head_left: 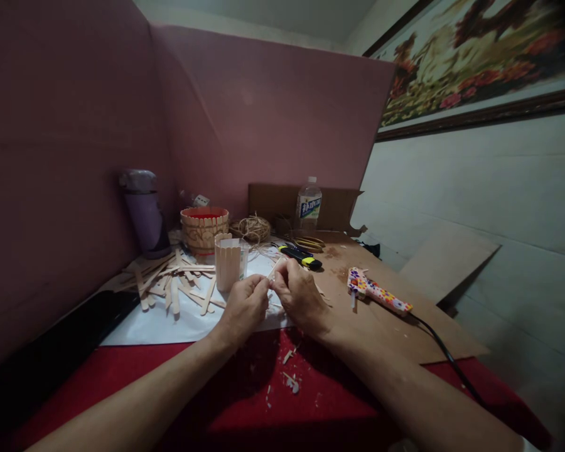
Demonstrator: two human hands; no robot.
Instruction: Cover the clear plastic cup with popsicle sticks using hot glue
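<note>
Both my hands meet over the white sheet (169,326) at the table's middle. My left hand (245,307) and my right hand (299,292) are closed in pinches on the same thin wooden craft stick (275,269), which pokes up between the fingertips. Just left of them stands a small cup clad in upright craft sticks (228,263). Behind it sits a round stick-clad tub with a red inside (204,227). A pile of loose craft sticks (174,282) lies on the sheet to the left.
A flower-patterned glue gun (379,292) with a black cord lies on brown cardboard (405,333) at the right. Twine ball (252,229), water bottle (309,204), yellow-black cutter (301,256), and purple flask (144,210) stand at the back. Pink board walls enclose left and rear. Wood scraps litter the red cloth (289,380).
</note>
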